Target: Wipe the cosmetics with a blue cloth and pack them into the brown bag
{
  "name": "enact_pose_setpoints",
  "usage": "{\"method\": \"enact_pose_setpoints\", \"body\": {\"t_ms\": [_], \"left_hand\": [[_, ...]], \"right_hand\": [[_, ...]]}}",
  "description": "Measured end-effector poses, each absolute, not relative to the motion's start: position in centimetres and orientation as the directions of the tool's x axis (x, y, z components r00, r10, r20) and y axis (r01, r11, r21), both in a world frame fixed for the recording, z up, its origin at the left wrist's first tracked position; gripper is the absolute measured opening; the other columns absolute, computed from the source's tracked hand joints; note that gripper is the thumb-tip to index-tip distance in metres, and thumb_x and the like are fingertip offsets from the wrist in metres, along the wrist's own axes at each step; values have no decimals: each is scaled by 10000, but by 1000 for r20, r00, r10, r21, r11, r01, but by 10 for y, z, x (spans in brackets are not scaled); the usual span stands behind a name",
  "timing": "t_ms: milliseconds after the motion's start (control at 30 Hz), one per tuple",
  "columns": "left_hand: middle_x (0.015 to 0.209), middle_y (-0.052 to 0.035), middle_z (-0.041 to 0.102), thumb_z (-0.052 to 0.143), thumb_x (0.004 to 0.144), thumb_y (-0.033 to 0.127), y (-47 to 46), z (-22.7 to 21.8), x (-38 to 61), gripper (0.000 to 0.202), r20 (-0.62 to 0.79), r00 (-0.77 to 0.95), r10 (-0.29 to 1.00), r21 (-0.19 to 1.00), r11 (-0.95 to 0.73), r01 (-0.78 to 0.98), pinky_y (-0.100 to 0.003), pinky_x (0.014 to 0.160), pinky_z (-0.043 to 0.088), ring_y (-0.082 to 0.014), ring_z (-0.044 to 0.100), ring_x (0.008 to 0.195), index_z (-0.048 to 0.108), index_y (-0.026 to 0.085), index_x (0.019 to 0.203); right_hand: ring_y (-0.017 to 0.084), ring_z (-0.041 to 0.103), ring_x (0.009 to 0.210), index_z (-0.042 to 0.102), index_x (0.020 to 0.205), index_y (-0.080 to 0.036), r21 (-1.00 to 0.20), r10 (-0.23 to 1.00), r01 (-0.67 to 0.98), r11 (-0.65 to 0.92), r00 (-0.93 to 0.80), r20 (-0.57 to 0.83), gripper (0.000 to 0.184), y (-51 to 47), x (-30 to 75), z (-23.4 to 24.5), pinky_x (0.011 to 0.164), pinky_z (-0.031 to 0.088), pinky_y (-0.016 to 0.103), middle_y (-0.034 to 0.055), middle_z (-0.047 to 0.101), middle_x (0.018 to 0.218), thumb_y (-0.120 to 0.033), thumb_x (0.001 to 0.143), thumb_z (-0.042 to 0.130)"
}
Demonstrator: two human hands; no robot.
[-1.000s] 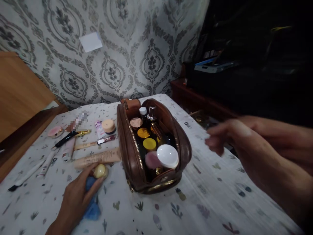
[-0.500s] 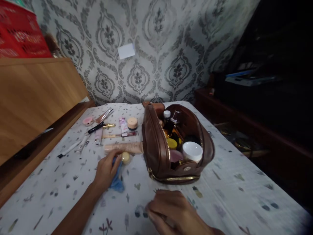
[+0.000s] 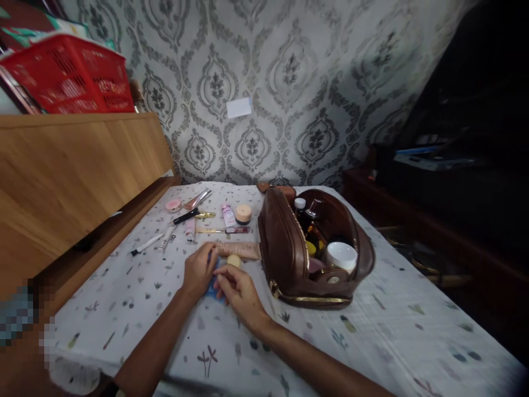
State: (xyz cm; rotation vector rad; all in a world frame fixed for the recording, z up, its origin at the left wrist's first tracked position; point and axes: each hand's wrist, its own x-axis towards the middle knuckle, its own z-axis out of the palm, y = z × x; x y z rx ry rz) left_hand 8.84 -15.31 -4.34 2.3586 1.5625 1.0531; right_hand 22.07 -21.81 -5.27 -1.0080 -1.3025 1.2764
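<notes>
My left hand (image 3: 199, 271) is closed on a crumpled blue cloth (image 3: 212, 290) lying on the tablecloth. From the other side my right hand (image 3: 242, 295) meets it, its bent fingers closed over the cloth's edge; part of the cloth is hidden under both hands. Just beyond the fingers sits a small jar with a pale yellow lid (image 3: 234, 260), partly covered by my right hand. Behind it lies a beige squeeze tube (image 3: 242, 251). To the right stands a brown toiletry bag (image 3: 285, 248), unzipped, with a white-lidded jar (image 3: 342, 255) and several bottles inside.
Left of the bag lie a black-handled brush (image 3: 185, 216), a white brush (image 3: 147, 243), a lip gloss tube (image 3: 237, 230), a beige-lidded jar (image 3: 243, 213) and a pink compact (image 3: 173, 205). A wooden cabinet (image 3: 82, 165) bearing a red basket (image 3: 82, 77) borders the left; a patterned wall stands behind.
My right hand has moved left and forward from the front of the bag to the blue cloth beside my left hand. The view has shifted, so everything appears further right.
</notes>
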Motion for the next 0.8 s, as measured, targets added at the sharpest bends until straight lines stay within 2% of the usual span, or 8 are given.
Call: {"method": "enact_pose_setpoints", "body": {"t_ms": [67, 167, 367, 533, 800], "left_hand": [[893, -30, 695, 346, 988, 347, -147, -43, 81, 294, 516, 164, 841, 437, -423, 794, -273, 753, 454, -178, 647, 823, 608, 217, 973], [975, -48, 685, 337, 991, 326, -138, -44, 70, 311, 554, 89, 828, 422, -372, 827, -281, 809, 465, -191, 641, 909, 627, 213, 1001], [1019, -58, 615, 380, 992, 365, -130, -48, 66, 328, 424, 78, 902, 354, -244, 903, -286, 752, 467, -202, 632, 889, 672, 237, 1065], [1009, -45, 602, 406, 986, 352, -132, -47, 67, 284, 428, 75, 901, 334, -235, 913, -274, 739, 455, -188, 623, 880, 665, 236, 1003], [964, -39, 658, 438, 963, 315, -127, -51, 64, 217, 454, 7, 891, 433, -227, 872, -288, 819, 458, -185, 627, 911, 622, 216, 907]], "right_hand": [[103, 550, 554, 594, 944, -168, -989, 978, -45, 144, -146, 149, 256, -219, 222, -56, 531, 413, 222, -1, 590, 692, -380, 829, 508], [99, 552, 534, 604, 951, -164, -989, 973, -2, 147, -181, 145, 277, -220, 227, -60, 524, 406, 221, -4, 595, 680, -393, 834, 501], [91, 530, 498, 595, 949, -154, -995, 976, -58, 82, -199, 92, 350, -215, 231, -60, 473, 359, 210, -7, 600, 659, -462, 795, 538], [90, 509, 468, 598, 937, -149, -991, 977, -132, -15, -215, 14, 455, -212, 232, -57, 449, 356, 212, -12, 601, 625, -554, 731, 611], [93, 527, 478, 608, 909, -157, -964, 972, -250, -95, -233, -36, 508, -209, 238, -54, 441, 345, 206, -6, 623, 633, -581, 657, 731]]}}
